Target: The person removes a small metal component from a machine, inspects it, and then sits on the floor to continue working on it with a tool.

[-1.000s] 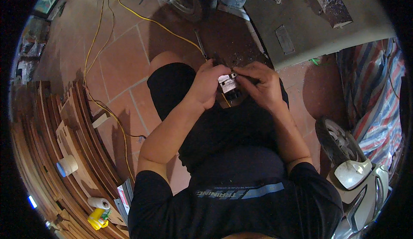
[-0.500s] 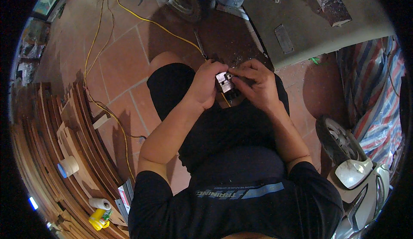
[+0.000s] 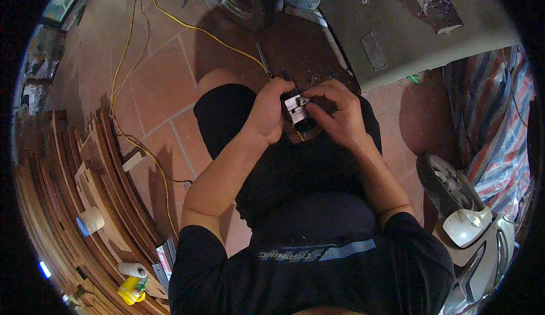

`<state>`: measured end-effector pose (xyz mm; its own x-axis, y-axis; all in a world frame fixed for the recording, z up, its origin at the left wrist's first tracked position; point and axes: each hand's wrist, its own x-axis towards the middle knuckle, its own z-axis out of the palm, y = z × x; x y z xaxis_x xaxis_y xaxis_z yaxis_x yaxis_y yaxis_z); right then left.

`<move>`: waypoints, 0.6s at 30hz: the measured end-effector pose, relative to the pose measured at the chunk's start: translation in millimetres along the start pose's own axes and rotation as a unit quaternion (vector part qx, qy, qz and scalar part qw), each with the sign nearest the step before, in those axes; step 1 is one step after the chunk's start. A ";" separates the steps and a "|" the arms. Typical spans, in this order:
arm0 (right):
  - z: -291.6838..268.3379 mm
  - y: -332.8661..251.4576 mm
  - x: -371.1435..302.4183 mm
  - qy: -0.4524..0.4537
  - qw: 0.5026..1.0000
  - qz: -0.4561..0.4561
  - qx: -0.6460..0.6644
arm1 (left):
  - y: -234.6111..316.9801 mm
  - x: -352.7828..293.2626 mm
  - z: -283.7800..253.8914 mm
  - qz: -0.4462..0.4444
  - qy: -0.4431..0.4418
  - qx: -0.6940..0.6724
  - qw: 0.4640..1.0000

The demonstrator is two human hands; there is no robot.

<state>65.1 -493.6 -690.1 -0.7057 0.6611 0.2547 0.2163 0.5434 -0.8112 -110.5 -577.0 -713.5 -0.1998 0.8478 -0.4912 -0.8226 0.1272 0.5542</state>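
Between my hands, above my lap, is a small black device with a bright, whitish metal face (image 3: 294, 106); its exact kind is too small to make out. My left hand (image 3: 269, 110) is closed round its left side, thumb at the top edge. My right hand (image 3: 342, 110) pinches at its upper right corner with thumb and fingertips, where a small dark part shows. The device's lower end is black and partly in shadow. Just beyond my hands lies a thin metal tool (image 3: 261, 55) on the tiled floor, beside a yellow cable (image 3: 210, 33).
Stacked wooden boards (image 3: 102, 201) fill the left side, with a tape roll (image 3: 91, 220) and a yellow container (image 3: 130, 290) on them. A motorbike wheel (image 3: 241, 8) stands ahead. A grey slab (image 3: 392, 37) lies far right, near striped sheeting (image 3: 499, 127), a loose wheel (image 3: 445, 181) and pale fairings (image 3: 488, 247).
The device has tilted slightly, and more of its black top edge shows beside my left thumb. My right hand has shifted a little to the left; both hands keep their grip.
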 end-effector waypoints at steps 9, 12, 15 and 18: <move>12.6 17.7 -8.3 0.095 0.949 0.097 0.285 | 2.0 6.2 -4.4 -0.008 -0.029 -0.005 1.000; 9.4 24.9 -11.2 0.118 0.933 0.121 0.318 | 6.1 -1.0 2.0 -0.024 0.003 -0.021 0.999; 6.6 26.8 -13.0 0.097 0.935 0.133 0.315 | 14.6 -7.8 10.4 -0.037 0.021 -0.032 0.999; 8.8 21.6 -16.1 0.077 0.931 0.152 0.323 | 19.7 -10.8 15.7 -0.023 0.029 -0.045 0.998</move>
<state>75.2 -497.1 -716.4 -0.5623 0.8269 -0.0057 -0.0967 -0.0726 -0.9927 -116.2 -575.6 -686.7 -0.1895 0.8107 -0.5540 -0.8755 0.1160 0.4691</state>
